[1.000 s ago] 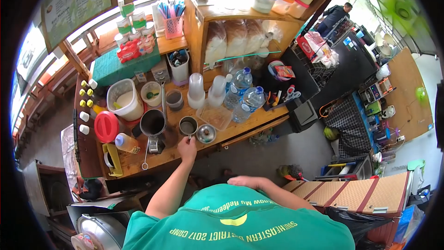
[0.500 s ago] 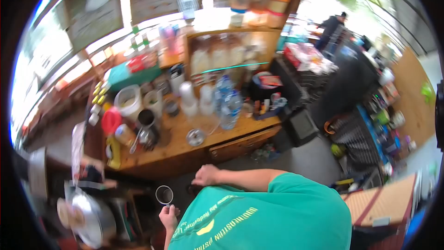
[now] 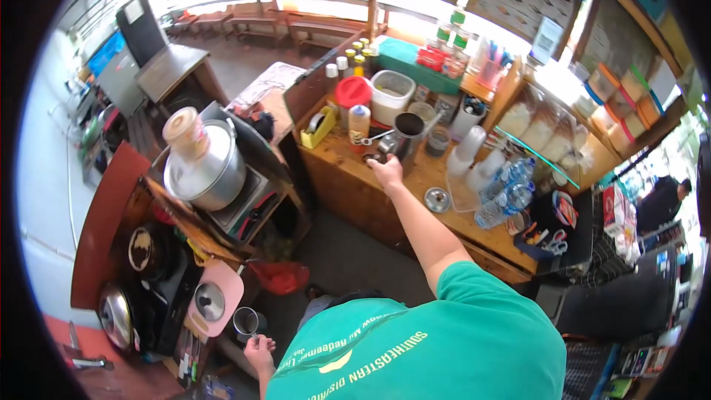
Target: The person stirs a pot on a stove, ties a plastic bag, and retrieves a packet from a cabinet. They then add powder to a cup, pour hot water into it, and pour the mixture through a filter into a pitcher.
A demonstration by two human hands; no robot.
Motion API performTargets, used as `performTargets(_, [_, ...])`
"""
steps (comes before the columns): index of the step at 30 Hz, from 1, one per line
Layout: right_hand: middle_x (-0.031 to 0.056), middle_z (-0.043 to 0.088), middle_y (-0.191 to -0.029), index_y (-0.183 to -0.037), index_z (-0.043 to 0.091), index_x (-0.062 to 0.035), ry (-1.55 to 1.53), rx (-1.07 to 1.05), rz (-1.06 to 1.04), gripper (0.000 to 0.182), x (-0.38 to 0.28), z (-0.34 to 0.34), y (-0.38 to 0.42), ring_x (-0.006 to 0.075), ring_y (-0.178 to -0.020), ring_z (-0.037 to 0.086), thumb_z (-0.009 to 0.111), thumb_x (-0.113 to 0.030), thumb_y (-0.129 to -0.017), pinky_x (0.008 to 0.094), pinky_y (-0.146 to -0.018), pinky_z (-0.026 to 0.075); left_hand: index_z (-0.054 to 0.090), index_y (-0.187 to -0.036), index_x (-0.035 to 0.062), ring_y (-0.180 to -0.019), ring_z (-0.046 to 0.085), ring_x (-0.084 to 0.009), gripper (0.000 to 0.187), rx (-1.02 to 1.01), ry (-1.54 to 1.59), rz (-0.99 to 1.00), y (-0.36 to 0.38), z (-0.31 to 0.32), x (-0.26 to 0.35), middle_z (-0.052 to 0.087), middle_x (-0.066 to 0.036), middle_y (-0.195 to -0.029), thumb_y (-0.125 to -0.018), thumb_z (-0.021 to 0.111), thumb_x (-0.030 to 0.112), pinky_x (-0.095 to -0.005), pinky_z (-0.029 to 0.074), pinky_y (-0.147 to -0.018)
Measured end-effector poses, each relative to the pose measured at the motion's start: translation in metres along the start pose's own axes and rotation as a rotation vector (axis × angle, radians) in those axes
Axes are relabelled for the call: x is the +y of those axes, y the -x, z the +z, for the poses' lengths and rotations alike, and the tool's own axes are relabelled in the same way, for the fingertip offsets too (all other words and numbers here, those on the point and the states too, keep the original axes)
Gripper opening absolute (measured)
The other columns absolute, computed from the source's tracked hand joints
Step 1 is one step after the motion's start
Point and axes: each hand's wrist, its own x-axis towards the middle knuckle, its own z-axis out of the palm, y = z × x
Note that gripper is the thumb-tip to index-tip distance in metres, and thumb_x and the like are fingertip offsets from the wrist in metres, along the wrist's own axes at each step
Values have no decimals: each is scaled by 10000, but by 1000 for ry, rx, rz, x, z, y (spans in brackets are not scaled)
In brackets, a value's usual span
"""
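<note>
My left hand [image 3: 260,354] is closed on a metal mug [image 3: 249,321], low beside my body at the bottom of the head view. Its open mouth faces up toward me. My right arm stretches forward over the wooden counter [image 3: 337,178], and my right hand [image 3: 386,172] has its fingers around the dark handle of a small metal pot [image 3: 388,147]. Just behind that pot stands a tall metal pitcher [image 3: 408,127]. A squeeze bottle [image 3: 359,124] and a yellow tape dispenser [image 3: 318,127] are to the left of the hand. A round metal lid [image 3: 437,199] lies to its right.
A large pot [image 3: 204,170] with a tub on its lid stands on a stove at left. Water bottles [image 3: 507,192] and cups [image 3: 468,150] crowd the counter's right. A pink board [image 3: 226,292] with a lid is lower left. Another person [image 3: 663,204] is far right.
The view has swung left, bringing the stove side into sight. My right hand has gone from beside my body out to the small pot on the counter. The mug stays in my left hand.
</note>
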Motion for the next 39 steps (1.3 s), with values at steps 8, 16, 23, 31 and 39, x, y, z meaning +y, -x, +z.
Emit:
performTargets(8, [18, 654, -846, -939, 701, -79, -829, -79, 229, 178, -9, 32, -47, 154, -669, 578, 732, -240, -869, 331, -591, 462, 639, -939, 8, -600, 620, -116, 235, 149, 179, 147, 29, -64, 40, 660, -63, -746, -1008, 548, 213, -242, 507, -522])
performTargets(16, [-11, 507, -644, -725, 535, -158, -805, 129, 235, 245, -10, 6, -31, 124, -576, 519, 667, -288, -885, 337, -585, 545, 650, -820, 28, -585, 540, -55, 300, 317, -8, 376, -55, -149, 156, 627, 1, -704, -995, 595, 265, -226, 440, -546])
performTargets(23, [-22, 402, -550, -649, 448, -153, -787, 11, 137, 344, -36, -40, 87, 98, -490, 421, 664, -264, -892, 303, -543, 502, 680, -889, 23, -620, 650, -247, 254, 548, -548, 666, -239, -226, 237, 675, -111, -705, -961, 606, 256, -369, 500, -588])
performTargets(31, [-2, 341, -499, -592, 376, -123, -765, -143, -144, 403, -106, -43, 262, 118, -424, 349, 617, -165, -911, 274, -406, 322, 704, -918, 102, -809, 714, -362, 228, 515, -1334, 598, -384, -247, 275, 723, -158, -845, -949, 507, 212, -488, 562, -686])
performTargets(39, [26, 371, -479, -560, 366, -92, -852, -546, -205, 374, -198, 42, 367, 123, -393, 342, 600, -82, -851, 270, -341, 248, 725, -866, 90, -814, 722, -346, 178, 362, -1490, 608, -440, -239, 269, 730, -153, -849, -882, 564, 164, -473, 572, -705])
